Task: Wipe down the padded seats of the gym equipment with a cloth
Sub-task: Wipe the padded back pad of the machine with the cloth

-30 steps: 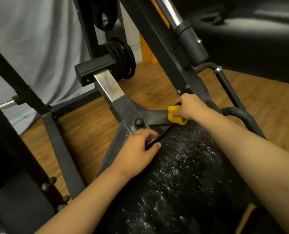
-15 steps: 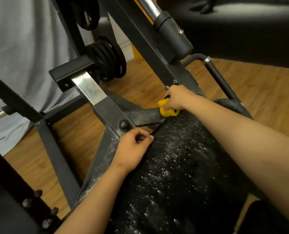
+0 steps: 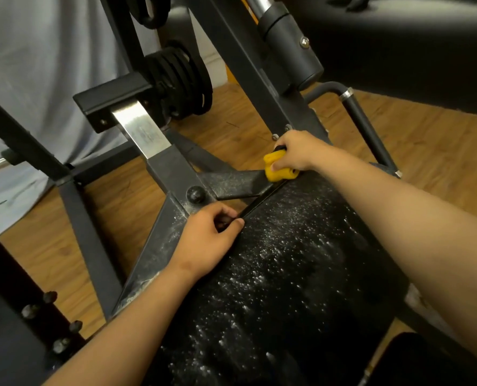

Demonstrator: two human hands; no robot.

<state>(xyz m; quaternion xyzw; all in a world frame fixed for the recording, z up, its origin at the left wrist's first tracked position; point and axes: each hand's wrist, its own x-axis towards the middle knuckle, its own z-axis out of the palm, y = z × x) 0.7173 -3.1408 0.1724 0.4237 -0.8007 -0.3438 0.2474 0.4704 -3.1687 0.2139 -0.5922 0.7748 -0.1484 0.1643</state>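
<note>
I note the right hand (image 3: 295,151) a little right of centre in the frame, fingers curled over a bunched yellow cloth (image 3: 280,169). The cloth is pressed down where the far edge of the black padded seat (image 3: 287,274) meets a flat steel bracket (image 3: 231,182). It touches both.

The seat fills the lower centre and lower right. Its surface is covered in white specks, thickest through the middle.

The left hand (image 3: 206,240) sits at centre, on the seat's upper left corner. Its fingers are curled over the edge and its thumb lies on top, so it grips the padding. A round bolt head (image 3: 195,194) stands just above that hand, apart from it.

White residue also streaks the frame member left of the seat.

A stack of black weight plates (image 3: 181,87) sits at upper centre, with a grey curtain (image 3: 36,65) at upper left and wooden floor (image 3: 426,140) at right
</note>
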